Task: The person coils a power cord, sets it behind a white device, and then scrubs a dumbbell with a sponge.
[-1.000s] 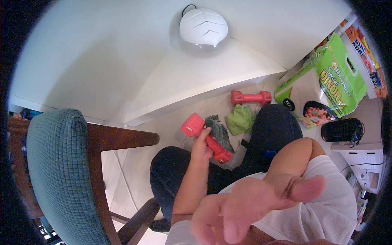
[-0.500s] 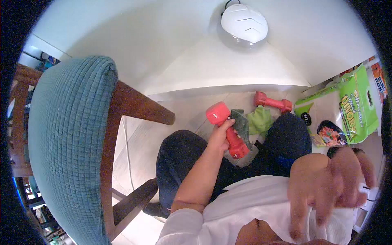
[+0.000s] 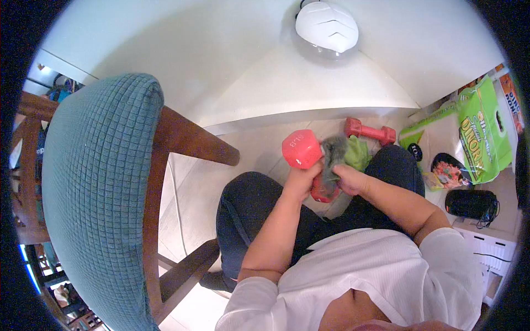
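Note:
My left hand (image 3: 302, 179) is closed around the handle of a red dumbbell (image 3: 302, 148), which is held tilted above my crossed legs. Fingers of my right hand (image 3: 349, 179) grip a dark grey-green cloth (image 3: 333, 151), blurred by motion, that lies against the dumbbell and covers part of its handle and lower head. Just behind the cloth, a light green cloth (image 3: 359, 153) rests on the floor. A second red dumbbell (image 3: 371, 131) lies beyond it, near the wall.
A teal-covered wooden chair (image 3: 102, 182) stands close on my left. At the right are a green-and-clear rice bag (image 3: 485, 138), a black object with a cord (image 3: 470, 204) and a white storage unit (image 3: 488, 256). A white rounded device (image 3: 327, 26) is on the wall ahead.
My right hand has moved from the right side to the dumbbell and taken hold of the dark cloth. The dumbbell has turned, with its upper head now facing me more.

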`<state>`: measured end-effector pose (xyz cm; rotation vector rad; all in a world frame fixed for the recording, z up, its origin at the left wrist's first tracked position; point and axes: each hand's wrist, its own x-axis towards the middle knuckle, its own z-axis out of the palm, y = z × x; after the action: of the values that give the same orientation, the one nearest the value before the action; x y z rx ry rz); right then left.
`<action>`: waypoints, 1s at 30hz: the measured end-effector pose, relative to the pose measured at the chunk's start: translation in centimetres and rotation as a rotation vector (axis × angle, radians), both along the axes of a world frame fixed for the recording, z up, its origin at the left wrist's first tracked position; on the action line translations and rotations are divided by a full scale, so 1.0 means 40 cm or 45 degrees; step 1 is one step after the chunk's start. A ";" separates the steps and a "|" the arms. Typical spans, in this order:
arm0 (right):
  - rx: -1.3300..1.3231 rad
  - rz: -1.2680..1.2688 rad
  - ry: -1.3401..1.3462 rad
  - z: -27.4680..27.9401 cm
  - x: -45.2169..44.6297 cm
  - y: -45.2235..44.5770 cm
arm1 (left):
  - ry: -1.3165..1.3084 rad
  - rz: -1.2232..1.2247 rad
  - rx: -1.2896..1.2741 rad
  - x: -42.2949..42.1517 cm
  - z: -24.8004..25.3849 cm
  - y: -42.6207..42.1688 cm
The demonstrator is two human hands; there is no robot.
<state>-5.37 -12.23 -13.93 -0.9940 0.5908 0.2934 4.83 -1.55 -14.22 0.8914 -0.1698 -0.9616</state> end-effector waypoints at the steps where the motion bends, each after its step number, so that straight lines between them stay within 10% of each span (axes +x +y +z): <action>1: -0.060 0.007 -0.012 -0.038 -0.009 -0.011 | -0.136 0.024 0.004 0.002 0.012 0.000; 4: -0.218 0.013 -0.026 -0.065 -0.007 -0.026 | -1.068 -0.046 0.422 0.015 -0.004 0.022; 7: -0.284 -0.030 -0.043 -0.011 0.000 -0.010 | -0.839 0.018 0.648 0.006 -0.005 0.012; 10: -0.248 -0.074 -0.075 -0.013 0.004 0.004 | 0.152 0.170 0.182 0.000 -0.038 0.001; 16: 0.176 -0.245 -0.034 0.011 0.012 0.054 | -0.111 -0.044 0.045 0.038 -0.015 0.028; 21: 0.442 -0.093 0.031 0.071 0.017 0.047 | 0.474 -0.045 -0.160 0.045 -0.122 0.013; 25: -0.547 0.530 0.154 0.148 0.037 -0.032 | 0.678 0.060 -0.185 0.027 -0.079 -0.009; 30: -0.733 0.548 -0.060 0.146 0.023 -0.051 | 0.693 -0.095 -0.381 0.027 -0.048 -0.014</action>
<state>-4.46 -14.27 -8.10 -1.6855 0.4180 0.4926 5.92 -2.10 -16.14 0.3310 0.1186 -1.1790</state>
